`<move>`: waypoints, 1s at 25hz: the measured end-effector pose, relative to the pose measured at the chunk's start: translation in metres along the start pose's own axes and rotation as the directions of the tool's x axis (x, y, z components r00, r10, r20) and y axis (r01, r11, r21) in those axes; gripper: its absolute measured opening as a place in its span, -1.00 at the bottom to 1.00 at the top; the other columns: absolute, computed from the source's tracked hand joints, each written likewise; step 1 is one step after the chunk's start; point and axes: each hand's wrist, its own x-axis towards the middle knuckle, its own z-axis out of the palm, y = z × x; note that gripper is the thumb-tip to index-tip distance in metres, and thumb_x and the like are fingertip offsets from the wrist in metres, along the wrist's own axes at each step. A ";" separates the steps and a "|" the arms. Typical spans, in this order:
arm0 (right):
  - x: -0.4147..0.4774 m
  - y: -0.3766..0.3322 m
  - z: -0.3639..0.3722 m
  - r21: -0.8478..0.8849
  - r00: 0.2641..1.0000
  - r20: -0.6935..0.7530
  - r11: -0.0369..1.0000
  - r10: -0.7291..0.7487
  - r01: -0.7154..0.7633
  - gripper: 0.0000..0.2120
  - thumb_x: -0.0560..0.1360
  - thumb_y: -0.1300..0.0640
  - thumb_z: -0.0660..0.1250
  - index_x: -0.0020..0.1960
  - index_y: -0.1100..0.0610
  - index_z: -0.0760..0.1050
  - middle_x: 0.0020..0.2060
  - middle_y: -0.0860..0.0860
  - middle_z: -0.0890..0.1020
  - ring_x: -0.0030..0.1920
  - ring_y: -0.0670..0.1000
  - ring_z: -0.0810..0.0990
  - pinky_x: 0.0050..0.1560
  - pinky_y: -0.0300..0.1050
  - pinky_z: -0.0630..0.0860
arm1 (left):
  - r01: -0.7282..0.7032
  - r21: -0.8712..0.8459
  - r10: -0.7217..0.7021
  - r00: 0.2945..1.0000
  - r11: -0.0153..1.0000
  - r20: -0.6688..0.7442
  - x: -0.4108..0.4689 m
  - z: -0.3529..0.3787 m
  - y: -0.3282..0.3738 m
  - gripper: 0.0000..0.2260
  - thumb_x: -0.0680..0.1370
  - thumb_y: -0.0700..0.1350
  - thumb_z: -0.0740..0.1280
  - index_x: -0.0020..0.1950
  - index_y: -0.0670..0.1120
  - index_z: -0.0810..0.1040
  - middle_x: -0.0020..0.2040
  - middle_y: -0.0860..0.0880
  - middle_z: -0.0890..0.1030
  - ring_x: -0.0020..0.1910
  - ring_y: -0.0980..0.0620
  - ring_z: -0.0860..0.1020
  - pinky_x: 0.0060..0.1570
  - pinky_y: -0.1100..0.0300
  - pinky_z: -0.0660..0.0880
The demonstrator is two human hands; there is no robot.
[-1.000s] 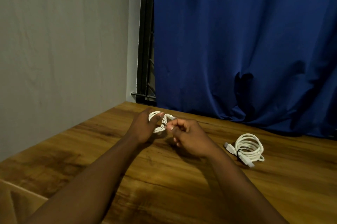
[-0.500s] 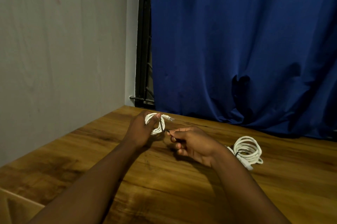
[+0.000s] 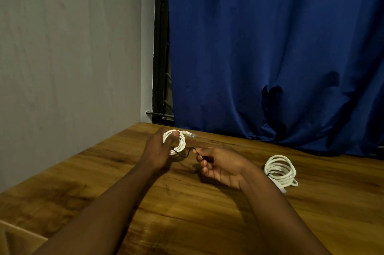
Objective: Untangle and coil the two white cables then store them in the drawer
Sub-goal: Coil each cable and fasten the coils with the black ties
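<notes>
My left hand [image 3: 156, 152] grips a small coil of white cable [image 3: 180, 144] above the wooden table [image 3: 197, 213]; its clear plug sticks out to the upper right. A thin black tie [image 3: 186, 154] runs from that coil to my right hand [image 3: 220, 166], which pinches its end between thumb and forefinger. A second white cable [image 3: 280, 169], coiled and bound with a dark tie, lies flat on the table to the right of my right wrist. No drawer is clearly in view.
A grey wall [image 3: 68, 57] borders the table on the left. A blue curtain [image 3: 270, 47] hangs behind it, touching the back edge, beside a black window frame [image 3: 161, 47]. A pale brown surface [image 3: 14, 240] shows at the lower left corner.
My right hand has let go of the coil and drawn away to the right, pulling the thin black tie out from it. The left hand keeps its hold on the coil.
</notes>
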 end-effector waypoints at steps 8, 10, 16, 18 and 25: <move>0.002 0.003 0.007 0.045 0.974 -0.145 0.982 -0.174 0.182 -0.84 0.60 0.21 0.24 0.10 0.21 0.56 -0.32 -0.01 0.48 -0.40 -0.14 0.42 -0.41 -0.31 0.43 | -0.050 0.059 0.049 0.999 0.997 0.016 0.001 0.002 0.000 -0.77 0.63 0.05 0.22 0.11 -0.06 0.55 -0.08 0.04 0.65 -0.10 0.13 0.62 -0.18 0.29 0.47; 0.003 0.003 0.009 0.032 0.967 -0.167 0.979 -0.192 0.199 -0.83 0.60 0.20 0.23 0.13 0.18 0.55 -0.32 -0.02 0.50 -0.39 -0.14 0.42 -0.41 -0.30 0.42 | -0.041 0.078 0.039 0.999 0.996 0.020 0.001 0.002 -0.001 -0.79 0.63 0.04 0.23 0.11 -0.05 0.54 -0.08 0.04 0.65 -0.11 0.13 0.62 -0.20 0.29 0.47; 0.009 0.013 0.019 -0.011 0.972 -0.184 0.989 -0.147 0.147 -0.83 0.61 0.20 0.22 0.10 0.15 0.56 -0.30 -0.01 0.52 -0.37 -0.12 0.42 -0.38 -0.27 0.42 | -0.071 0.169 0.064 0.997 0.983 0.045 -0.001 0.006 0.001 -0.79 0.63 0.08 0.21 0.07 -0.03 0.49 -0.11 0.05 0.63 -0.16 0.18 0.59 -0.29 0.35 0.40; 0.011 0.019 0.022 0.014 0.974 -0.178 0.990 -0.137 0.141 -0.83 0.61 0.23 0.20 0.09 0.13 0.55 -0.27 0.00 0.52 -0.37 -0.13 0.42 -0.37 -0.27 0.42 | -0.117 0.179 0.104 0.992 0.977 0.077 -0.005 0.008 0.004 -0.78 0.63 0.12 0.18 0.06 0.00 0.48 -0.12 0.07 0.63 -0.18 0.22 0.59 -0.30 0.36 0.41; 0.010 0.025 0.024 0.034 0.936 -0.307 0.981 -0.174 0.193 -0.86 0.57 0.24 0.28 0.02 0.11 0.60 -0.20 0.00 0.65 -0.37 -0.15 0.46 -0.36 -0.29 0.44 | -0.315 0.164 0.267 0.928 0.935 0.260 -0.012 0.014 0.015 -0.87 0.64 0.08 0.20 0.09 0.07 0.45 -0.05 0.11 0.62 -0.11 0.23 0.59 -0.16 0.21 0.53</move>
